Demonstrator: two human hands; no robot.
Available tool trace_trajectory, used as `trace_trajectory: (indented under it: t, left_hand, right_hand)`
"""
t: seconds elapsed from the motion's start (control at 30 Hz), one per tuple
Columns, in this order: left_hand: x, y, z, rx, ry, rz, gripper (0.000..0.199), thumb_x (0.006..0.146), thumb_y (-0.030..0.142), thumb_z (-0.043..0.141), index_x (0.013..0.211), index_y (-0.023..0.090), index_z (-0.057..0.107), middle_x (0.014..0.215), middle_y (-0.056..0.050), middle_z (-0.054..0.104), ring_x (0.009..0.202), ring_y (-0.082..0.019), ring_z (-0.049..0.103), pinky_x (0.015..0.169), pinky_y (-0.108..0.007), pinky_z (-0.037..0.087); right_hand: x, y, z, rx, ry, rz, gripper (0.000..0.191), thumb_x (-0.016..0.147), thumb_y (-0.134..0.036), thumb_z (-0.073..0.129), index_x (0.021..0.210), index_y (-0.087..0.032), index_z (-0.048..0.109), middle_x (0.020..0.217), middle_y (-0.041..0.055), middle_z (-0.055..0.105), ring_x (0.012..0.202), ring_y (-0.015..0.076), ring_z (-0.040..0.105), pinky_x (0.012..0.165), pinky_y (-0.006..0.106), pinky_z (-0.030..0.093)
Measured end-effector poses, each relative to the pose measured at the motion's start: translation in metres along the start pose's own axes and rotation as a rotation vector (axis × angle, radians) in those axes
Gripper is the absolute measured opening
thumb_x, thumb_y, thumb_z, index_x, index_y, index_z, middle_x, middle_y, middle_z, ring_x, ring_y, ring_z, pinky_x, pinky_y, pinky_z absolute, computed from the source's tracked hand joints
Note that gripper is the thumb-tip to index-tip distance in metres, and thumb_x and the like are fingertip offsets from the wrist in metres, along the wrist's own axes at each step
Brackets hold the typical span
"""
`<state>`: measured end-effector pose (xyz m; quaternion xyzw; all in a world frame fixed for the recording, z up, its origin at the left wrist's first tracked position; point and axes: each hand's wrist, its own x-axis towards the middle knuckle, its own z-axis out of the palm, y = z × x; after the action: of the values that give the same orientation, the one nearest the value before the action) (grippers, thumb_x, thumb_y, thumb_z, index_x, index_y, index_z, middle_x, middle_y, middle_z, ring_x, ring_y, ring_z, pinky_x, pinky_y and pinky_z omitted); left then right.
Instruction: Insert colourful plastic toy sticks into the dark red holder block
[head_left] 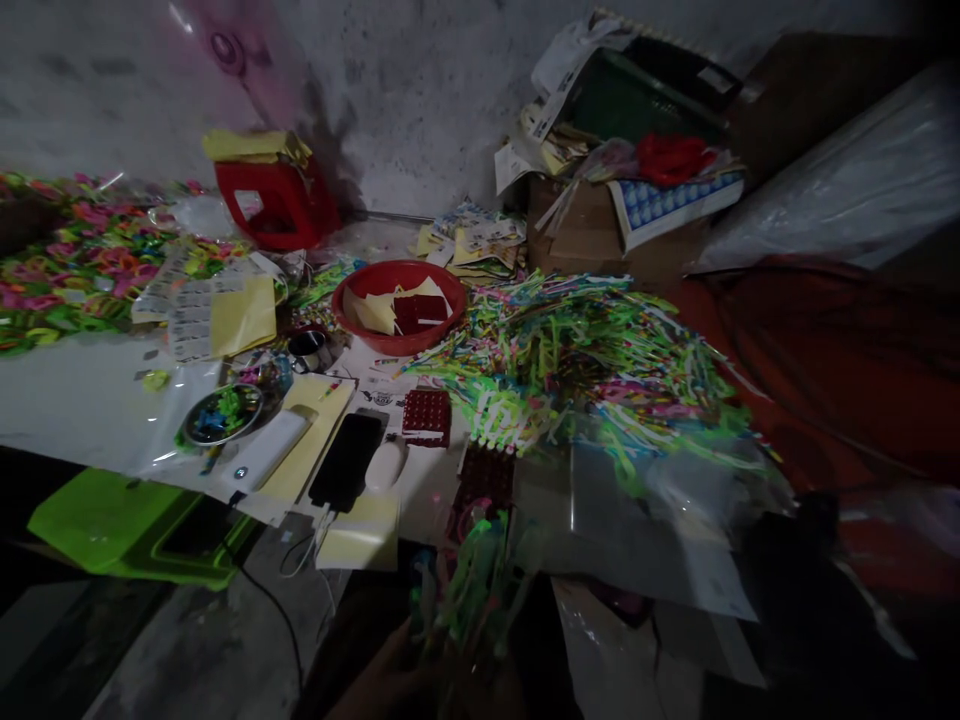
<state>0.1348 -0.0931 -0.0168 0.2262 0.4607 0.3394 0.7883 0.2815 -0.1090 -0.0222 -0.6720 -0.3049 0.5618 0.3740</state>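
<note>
At the bottom centre, low over my lap, my left hand point(390, 672) is dim and wrapped round a bunch of green and multicoloured plastic strips point(476, 585). My right hand point(495, 690) is beneath the same bunch, dark and mostly hidden by the strips, so its fingers cannot be made out. Just beyond the bunch, a dark red dotted sheet point(484, 475) lies at the table edge. A large heap of similar strips point(570, 350) spreads over the table behind it. Left of that sheet are a smaller red dotted block point(426, 417), a white oval object point(385, 465) and a black phone point(347, 460).
A red basin point(399, 340) holds cards. Further left are a metal bowl point(223, 415), a white power bank point(270, 448), a dark cup point(307, 350) and a red container point(277, 205). A green stool point(112, 525) stands low left. Cables hang from the table's front edge.
</note>
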Motion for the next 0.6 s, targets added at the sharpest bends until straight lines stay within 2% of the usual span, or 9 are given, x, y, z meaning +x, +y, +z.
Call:
trace_trajectory:
  t: [0.17, 0.3, 0.43, 0.6]
  left_hand:
    - [-0.008, -0.014, -0.009, 0.205, 0.041, -0.002, 0.059, 0.062, 0.045, 0.079, 0.117, 0.026, 0.064, 0.128, -0.007, 0.059, 0.126, -0.034, 0.044, 0.109, -0.043, 0.029]
    - [-0.01, -0.026, -0.016, 0.219, -0.035, -0.058, 0.066, 0.063, 0.052, 0.075, 0.122, 0.026, 0.06, 0.128, -0.007, 0.059, 0.125, -0.034, 0.045, 0.108, -0.043, 0.031]
    - [-0.01, -0.016, -0.012, 0.21, -0.14, -0.089, 0.062, 0.068, 0.044, 0.075, 0.125, 0.027, 0.057, 0.132, -0.005, 0.056, 0.128, -0.031, 0.042, 0.108, -0.039, 0.031]
    - [-0.013, 0.0, -0.008, 0.334, -0.163, -0.112, 0.067, 0.069, 0.043, 0.074, 0.13, 0.025, 0.053, 0.138, -0.005, 0.05, 0.132, -0.032, 0.036, 0.112, -0.043, 0.023]
  right_hand:
    - [0.019, -0.002, 0.003, 0.12, 0.062, 0.036, 0.053, 0.043, -0.056, 0.08, 0.075, -0.018, 0.063, 0.076, 0.0099, 0.073, 0.077, 0.0297, 0.069, 0.068, 0.038, 0.057]
    - [0.023, -0.011, 0.006, 0.141, 0.092, 0.049, 0.052, 0.043, -0.048, 0.081, 0.081, -0.018, 0.064, 0.079, 0.0095, 0.073, 0.078, 0.028, 0.069, 0.068, 0.036, 0.056]
    - [0.019, -0.012, 0.008, 0.08, 0.058, 0.064, 0.054, 0.047, -0.041, 0.081, 0.092, -0.017, 0.063, 0.087, 0.0105, 0.073, 0.082, 0.0275, 0.069, 0.071, 0.034, 0.056]
    - [0.021, -0.004, 0.003, 0.002, 0.054, 0.065, 0.049, 0.052, -0.044, 0.078, 0.091, -0.017, 0.064, 0.088, 0.0114, 0.073, 0.085, 0.0283, 0.068, 0.075, 0.036, 0.056]
